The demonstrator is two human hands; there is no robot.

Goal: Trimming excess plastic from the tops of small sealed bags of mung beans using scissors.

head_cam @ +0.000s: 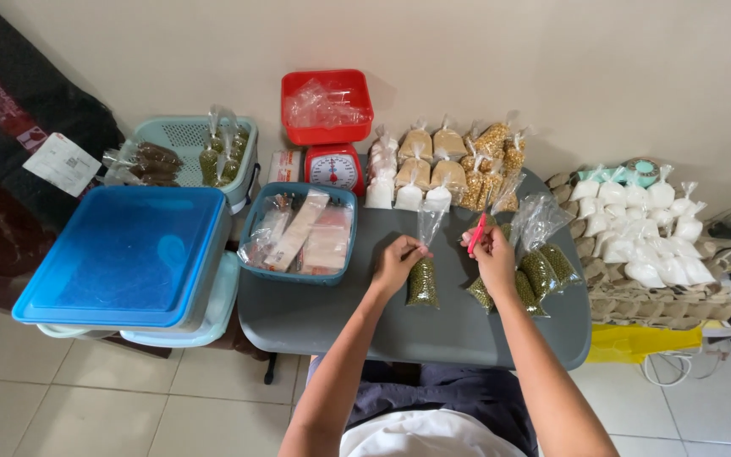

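Currently, as I read it from the head view:

Thing in hand: a small clear bag of green beans, filled at the bottom, its empty neck drawn upward.
Where it is: resting on the grey surface, near the middle, just in front of the person's body.
Long axis: running away from the person, the bean-filled end nearer, the twisted neck pointing toward the wall.
Left hand: its grip is pinched on the bag's neck, right above the beans; the bag hangs just right of the knuckles.
Right hand: its grip is closed around a thin pink strip, held upright; it does not touch the bag, which lies to its left.
Nearer hand: the left one, already on the bag; the right sits just beside, with a small gap between them.
Arm pose: both forearms reach forward from below, wrists lifted off the surface, the hands angled in toward each other.
Around them: filled green bean bags under and right of the right hand; a blue basket of empty bags to the left; a red scale behind.
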